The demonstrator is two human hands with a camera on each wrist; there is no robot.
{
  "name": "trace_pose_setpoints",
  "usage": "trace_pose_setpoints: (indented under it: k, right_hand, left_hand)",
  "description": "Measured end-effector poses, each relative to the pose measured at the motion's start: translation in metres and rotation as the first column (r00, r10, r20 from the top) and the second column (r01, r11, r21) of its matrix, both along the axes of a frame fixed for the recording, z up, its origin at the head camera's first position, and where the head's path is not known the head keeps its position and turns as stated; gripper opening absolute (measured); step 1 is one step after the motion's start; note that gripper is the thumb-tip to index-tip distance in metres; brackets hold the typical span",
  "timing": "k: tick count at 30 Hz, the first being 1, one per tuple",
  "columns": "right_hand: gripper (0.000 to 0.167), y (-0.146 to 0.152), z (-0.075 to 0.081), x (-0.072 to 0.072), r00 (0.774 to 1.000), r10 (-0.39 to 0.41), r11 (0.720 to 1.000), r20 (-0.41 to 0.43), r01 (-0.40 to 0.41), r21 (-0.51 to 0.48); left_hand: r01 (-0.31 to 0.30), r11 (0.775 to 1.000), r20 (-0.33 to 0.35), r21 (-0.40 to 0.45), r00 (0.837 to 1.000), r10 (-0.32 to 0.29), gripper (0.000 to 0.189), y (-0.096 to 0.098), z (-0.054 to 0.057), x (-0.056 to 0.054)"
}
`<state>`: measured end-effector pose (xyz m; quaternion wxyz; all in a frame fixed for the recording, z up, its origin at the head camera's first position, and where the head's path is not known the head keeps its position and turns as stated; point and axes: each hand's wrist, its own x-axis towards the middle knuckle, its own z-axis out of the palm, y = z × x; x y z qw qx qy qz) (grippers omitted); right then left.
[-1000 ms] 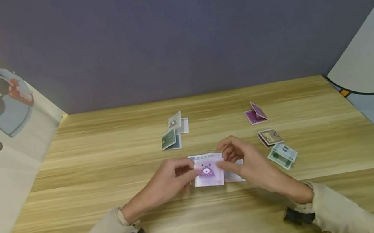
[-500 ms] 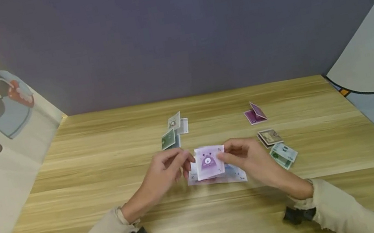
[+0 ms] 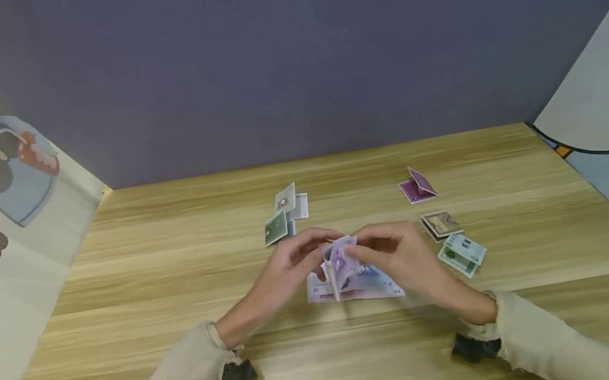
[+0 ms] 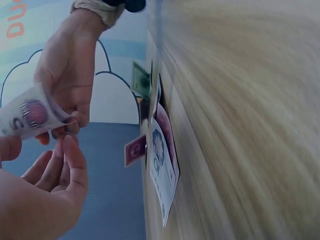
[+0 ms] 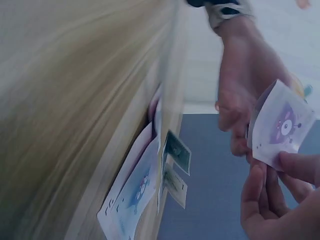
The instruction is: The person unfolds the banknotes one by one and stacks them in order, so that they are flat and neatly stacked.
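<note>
Two hands, one purple note (image 3: 345, 261), raised off the bench (image 3: 348, 361) just above flat, overlapping notes (image 3: 379, 283). Right hand (image 3: 413, 259) pinches it, thumb on the printed face, fingers behind. Left hand (image 3: 285, 272) grips the opposite edge with thumb and fingers; fingertips of the two nearly meet behind the paper. Note is bent, not flat: curled in the left wrist view, doubled over in the right.

Handling, by judgement: next to no weight, thin, springy rather than stiff, likely smooth enough to slide under a dry thumb. A hard tug could tear or crumple it. Best hold is a light pinch close to the bend, other hand at the free ends to keep edges lined up.

Five folded notes lie around. Left, further back: grey (image 3: 285, 198), dark green (image 3: 275, 228) just in front. Right: magenta (image 3: 418, 190) at the back, brown (image 3: 442, 223) nearer, pale green (image 3: 466, 250) touching or just beside it, can't tell which. Several spring partly apart at the crease.
</note>
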<state>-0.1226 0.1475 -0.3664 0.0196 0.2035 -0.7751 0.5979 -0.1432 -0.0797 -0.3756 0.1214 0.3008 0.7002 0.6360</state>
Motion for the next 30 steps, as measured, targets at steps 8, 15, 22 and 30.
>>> trace_pose_setpoints:
  k: [8,15,22,30]
  right_hand:
    - [0.015,-0.005,-0.003,0.004,0.979,-0.104,0.982,-0.174,0.129,0.137]
    - [0.011,-0.004,-0.008,0.004,0.975,-0.092,0.99,-0.202,0.112,0.089]
    - [0.006,-0.004,-0.008,0.009,0.962,-0.081,0.957,-0.26,0.148,0.249]
    - [0.024,0.021,-0.005,0.026,0.929,0.367,0.714,0.052,-0.317,0.624]
  left_hand:
    - [0.058,0.998,0.051,0.027,0.997,-0.06,0.033,0.001,0.001,-0.001]
    - [0.13,0.991,0.092,0.027,0.987,-0.132,0.039,0.004,0.002,0.006]
    - [0.106,0.994,0.053,-0.032,0.993,-0.104,0.037,0.005,0.0,0.012]
    - [-0.019,0.969,-0.049,-0.248,0.999,0.007,0.023,0.0,-0.002,0.014]
